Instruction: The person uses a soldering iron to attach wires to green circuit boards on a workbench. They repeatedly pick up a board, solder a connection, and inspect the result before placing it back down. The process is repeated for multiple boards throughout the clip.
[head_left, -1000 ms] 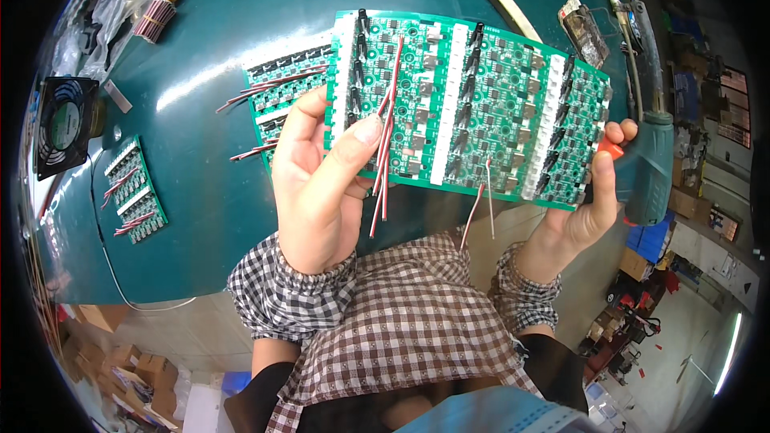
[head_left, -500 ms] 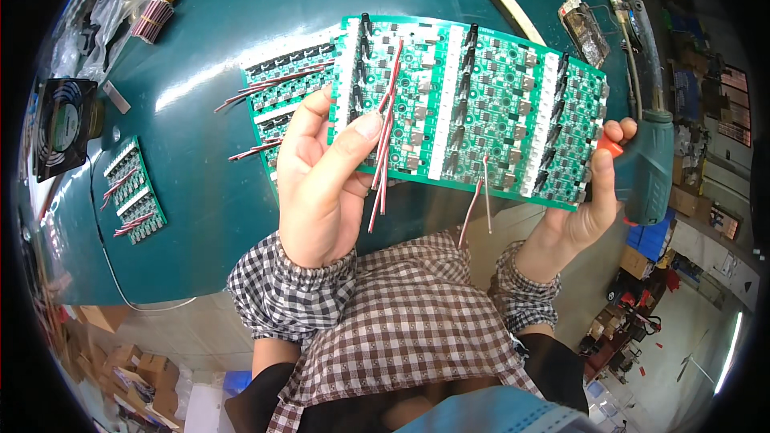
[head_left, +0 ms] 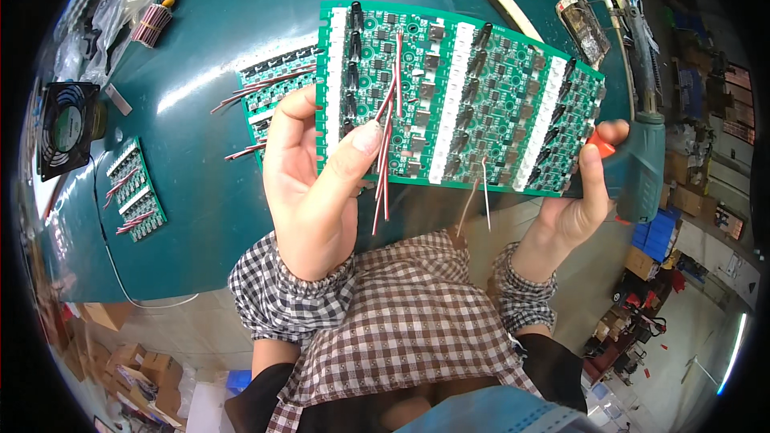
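Closest to me, the left hand (head_left: 317, 192) is clamped on the left end of a raised circuit board (head_left: 497, 104), thumb against red-and-white wires (head_left: 387, 148); the right hand (head_left: 581, 192) curls at its other end beside a teal tool (head_left: 644, 168), though I can't tell which it grips. Sitting slightly further left than half a second ago, the board partly blocks a second board (head_left: 281, 97) on the table (head_left: 200, 168). Cardboard boxes (head_left: 160, 370) stand beyond, contents unclear.

I've one view: head-worn fisheye, facing down over the counter (head_left: 196, 184). Circuit board (head_left: 497, 104) near; straight edges bend rimward.
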Tool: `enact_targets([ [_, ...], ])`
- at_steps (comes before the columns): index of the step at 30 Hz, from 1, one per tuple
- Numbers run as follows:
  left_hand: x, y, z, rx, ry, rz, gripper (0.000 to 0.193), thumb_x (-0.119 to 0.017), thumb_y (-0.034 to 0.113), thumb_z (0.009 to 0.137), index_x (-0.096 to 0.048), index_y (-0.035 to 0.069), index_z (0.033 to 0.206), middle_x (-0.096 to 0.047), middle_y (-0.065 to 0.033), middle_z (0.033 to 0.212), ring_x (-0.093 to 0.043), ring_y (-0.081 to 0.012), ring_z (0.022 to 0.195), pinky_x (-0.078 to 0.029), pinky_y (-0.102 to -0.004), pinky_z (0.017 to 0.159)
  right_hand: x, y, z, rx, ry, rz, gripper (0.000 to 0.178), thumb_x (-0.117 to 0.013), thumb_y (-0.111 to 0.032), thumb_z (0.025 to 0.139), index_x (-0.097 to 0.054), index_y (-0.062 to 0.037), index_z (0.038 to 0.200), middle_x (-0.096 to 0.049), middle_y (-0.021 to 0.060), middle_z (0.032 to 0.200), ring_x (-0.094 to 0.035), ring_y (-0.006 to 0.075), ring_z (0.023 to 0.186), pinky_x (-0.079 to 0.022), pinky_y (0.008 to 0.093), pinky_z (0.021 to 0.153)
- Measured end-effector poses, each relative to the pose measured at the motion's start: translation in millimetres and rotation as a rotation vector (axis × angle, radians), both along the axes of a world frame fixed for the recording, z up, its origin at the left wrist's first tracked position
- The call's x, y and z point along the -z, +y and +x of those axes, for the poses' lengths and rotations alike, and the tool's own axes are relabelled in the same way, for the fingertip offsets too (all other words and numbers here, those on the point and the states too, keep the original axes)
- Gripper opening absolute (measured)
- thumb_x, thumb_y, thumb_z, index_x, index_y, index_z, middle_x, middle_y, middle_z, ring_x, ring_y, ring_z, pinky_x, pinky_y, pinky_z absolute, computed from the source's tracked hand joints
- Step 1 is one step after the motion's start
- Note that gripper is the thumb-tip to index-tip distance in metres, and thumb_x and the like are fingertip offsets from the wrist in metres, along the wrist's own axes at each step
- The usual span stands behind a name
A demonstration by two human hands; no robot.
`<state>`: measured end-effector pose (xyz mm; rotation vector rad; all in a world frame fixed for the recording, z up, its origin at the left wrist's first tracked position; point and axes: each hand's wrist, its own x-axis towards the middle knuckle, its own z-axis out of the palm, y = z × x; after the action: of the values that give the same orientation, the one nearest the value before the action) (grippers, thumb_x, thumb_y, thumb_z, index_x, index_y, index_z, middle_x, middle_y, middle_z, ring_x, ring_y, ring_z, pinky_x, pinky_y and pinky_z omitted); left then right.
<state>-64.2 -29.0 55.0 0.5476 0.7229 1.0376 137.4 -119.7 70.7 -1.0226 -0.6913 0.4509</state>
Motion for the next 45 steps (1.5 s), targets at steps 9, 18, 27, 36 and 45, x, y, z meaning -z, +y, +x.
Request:
enact_targets([
  [9,-4.7,-4.3,7.2,0.009,0.015,0.000,0.040,-0.065,0.001,0.082,-0.045,-0.002,0.117,-0.058,-0.0105,0.108,-0.059,-0.0146,0.095,-0.048,-0.0283,0.085,4.8,-6.4,3.7,0.024,0.028,0.024,0.046,-0.058,0.012,0.077,-0.049,0.0010,0.121,-0.054,0.0087,0.117,-0.052,0.0162,0.108,-0.044,0.0343,0.098],
  [18,-3.3,-3.2,18.5,0.077,0.034,-0.077,0.040,-0.062,0.001,0.084,-0.043,-0.002,0.119,-0.060,-0.0113,0.105,-0.062,-0.0148,0.091,-0.054,-0.0275,0.077,11.4,-15.8,10.6,0.095,0.088,0.017,0.045,-0.057,0.012,0.079,-0.048,0.0015,0.122,-0.052,0.0080,0.117,-0.051,0.0152,0.109,-0.045,0.0341,0.098],
  [27,6.9,18.8,32.2,0.220,0.146,-0.049,0.037,-0.063,0.002,0.084,-0.047,-0.002,0.117,-0.063,-0.0098,0.102,-0.064,-0.0126,0.085,-0.056,-0.0240,0.070,24.9,-22.3,23.0,0.239,0.149,-0.094,0.037,-0.060,0.002,0.083,-0.050,-0.0006,0.118,-0.057,0.0078,0.107,-0.058,0.0190,0.098,-0.050,0.0315,0.084],
  [36,36.0,82.1,63.9,0.536,0.786,0.423,0.042,-0.070,0.015,0.081,-0.057,-0.002,0.118,-0.066,-0.0033,0.095,-0.060,-0.0078,0.082,-0.046,-0.0202,0.068,54.2,-41.9,64.5,-0.190,0.547,0.138,0.028,-0.056,-0.007,0.091,-0.046,-0.0012,0.116,-0.053,0.0080,0.103,-0.054,0.0195,0.098,-0.052,0.0295,0.079],
  [45,53.3,95.5,76.3,0.315,1.311,1.175,0.034,-0.070,0.021,0.081,-0.065,0.006,0.111,-0.062,-0.0096,0.093,-0.059,-0.0186,0.088,-0.046,-0.0297,0.068,77.6,-29.3,52.8,-0.174,0.459,-0.097,0.035,-0.058,-0.017,0.090,-0.046,0.0005,0.118,-0.055,0.0094,0.099,-0.062,0.0252,0.092,-0.029,0.0611,0.106],
])
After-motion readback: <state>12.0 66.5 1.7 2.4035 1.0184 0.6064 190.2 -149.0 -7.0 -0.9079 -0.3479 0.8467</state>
